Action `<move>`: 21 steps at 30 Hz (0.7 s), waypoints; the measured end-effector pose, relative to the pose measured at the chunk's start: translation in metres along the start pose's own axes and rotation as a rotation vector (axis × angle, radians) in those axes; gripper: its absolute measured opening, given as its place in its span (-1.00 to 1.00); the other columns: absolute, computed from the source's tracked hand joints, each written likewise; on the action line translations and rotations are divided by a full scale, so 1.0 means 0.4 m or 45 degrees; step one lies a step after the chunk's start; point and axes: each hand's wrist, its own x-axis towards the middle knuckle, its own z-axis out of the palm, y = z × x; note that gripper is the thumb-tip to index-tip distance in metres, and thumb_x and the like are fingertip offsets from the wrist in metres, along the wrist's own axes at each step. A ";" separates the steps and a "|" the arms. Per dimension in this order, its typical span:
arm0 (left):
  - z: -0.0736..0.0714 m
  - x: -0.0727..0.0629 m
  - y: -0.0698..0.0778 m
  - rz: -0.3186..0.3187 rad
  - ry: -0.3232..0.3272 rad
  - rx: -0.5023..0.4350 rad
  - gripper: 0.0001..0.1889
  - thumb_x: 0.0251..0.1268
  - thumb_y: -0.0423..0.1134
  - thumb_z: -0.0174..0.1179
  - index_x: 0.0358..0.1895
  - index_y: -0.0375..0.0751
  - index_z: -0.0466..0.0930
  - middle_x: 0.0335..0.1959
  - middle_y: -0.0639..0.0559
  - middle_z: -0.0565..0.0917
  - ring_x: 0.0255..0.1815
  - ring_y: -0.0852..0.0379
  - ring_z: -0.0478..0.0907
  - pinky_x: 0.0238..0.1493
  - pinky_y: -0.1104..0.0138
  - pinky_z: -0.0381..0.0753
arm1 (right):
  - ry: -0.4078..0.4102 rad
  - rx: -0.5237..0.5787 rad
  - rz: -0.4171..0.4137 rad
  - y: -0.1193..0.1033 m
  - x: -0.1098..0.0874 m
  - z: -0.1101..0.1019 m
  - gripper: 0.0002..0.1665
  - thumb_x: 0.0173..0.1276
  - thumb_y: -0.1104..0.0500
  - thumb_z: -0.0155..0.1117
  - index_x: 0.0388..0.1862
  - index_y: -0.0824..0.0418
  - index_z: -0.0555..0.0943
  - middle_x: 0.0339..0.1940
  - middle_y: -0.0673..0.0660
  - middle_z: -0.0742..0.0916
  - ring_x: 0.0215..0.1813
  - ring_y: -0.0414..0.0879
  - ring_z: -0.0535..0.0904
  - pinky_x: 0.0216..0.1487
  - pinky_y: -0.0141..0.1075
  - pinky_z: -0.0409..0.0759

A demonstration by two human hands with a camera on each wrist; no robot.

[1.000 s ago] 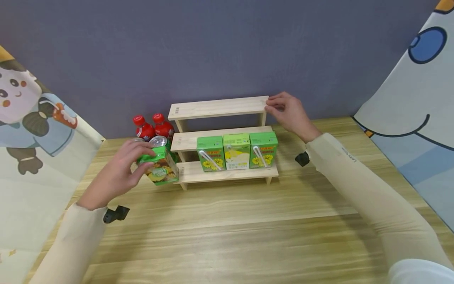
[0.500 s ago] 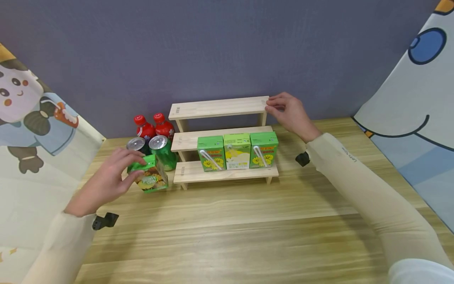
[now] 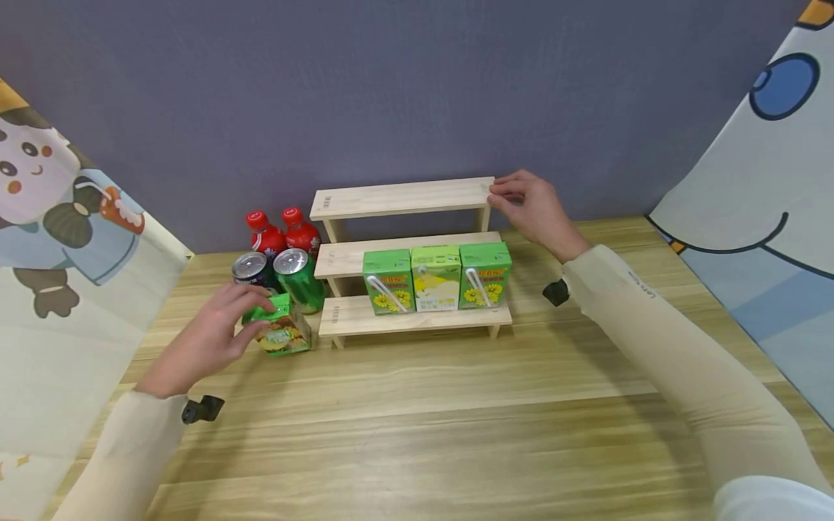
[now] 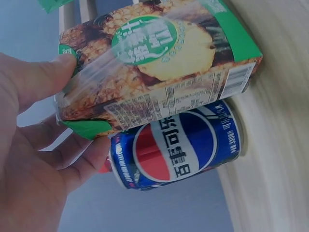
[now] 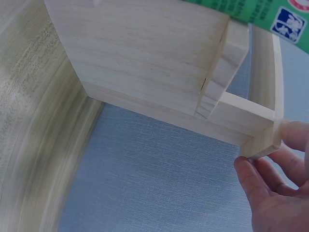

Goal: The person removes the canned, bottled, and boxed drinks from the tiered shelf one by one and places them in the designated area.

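Observation:
My left hand (image 3: 211, 333) pinches the top of a green pineapple juice carton (image 3: 287, 336) at the left of the shelf, thumb on the near side. In the left wrist view the pineapple picture on the carton (image 4: 164, 53) faces the camera, and a blue Pepsi can (image 4: 176, 150) stands right behind it. At the other side, my right hand (image 3: 534, 213) grips the right end of the top board of a three-step wooden shelf (image 3: 404, 197). The right wrist view shows thumb and fingers on either side of that board's end (image 5: 263, 142).
Three juice cartons (image 3: 436, 278) stand in a row on the shelf's lowest step. Left of the shelf are a green can (image 3: 300, 278), the dark blue can (image 3: 250, 268) and two red-capped bottles (image 3: 302, 233). A grey wall (image 3: 417, 87) rises behind.
My left hand has brought the pineapple juice carton left and down, away from the shelf's left end, to in front of the cans, then slightly right. My right hand stays on the shelf.

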 end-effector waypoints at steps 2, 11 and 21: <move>0.006 0.000 -0.003 -0.010 -0.001 0.001 -0.66 -0.12 -0.56 0.40 -0.25 -0.19 0.55 -0.06 -0.09 0.56 0.03 -0.08 0.41 -0.04 0.06 0.40 | 0.004 -0.004 0.007 0.000 0.000 0.001 -0.58 0.37 0.06 0.20 0.06 0.32 0.60 0.06 0.14 0.55 0.06 0.00 0.53 0.11 -0.24 0.47; 0.024 0.003 -0.013 -0.057 0.032 0.001 -0.67 -0.09 -0.51 0.41 -0.24 -0.16 0.54 -0.04 -0.10 0.57 0.06 -0.11 0.41 -0.01 0.02 0.38 | 0.029 0.016 -0.011 0.002 0.000 0.001 -0.59 0.36 0.07 0.21 0.05 0.34 0.61 0.05 0.16 0.55 0.06 0.02 0.53 0.11 -0.23 0.47; 0.047 0.013 -0.019 0.029 0.100 0.041 -0.62 -0.21 -0.52 0.47 -0.26 -0.21 0.54 -0.11 -0.07 0.51 0.02 -0.13 0.33 0.02 0.07 0.31 | 0.033 0.006 -0.030 0.005 0.000 0.003 -0.61 0.37 0.09 0.20 0.04 0.33 0.61 0.05 0.13 0.56 0.04 -0.02 0.53 0.09 -0.27 0.48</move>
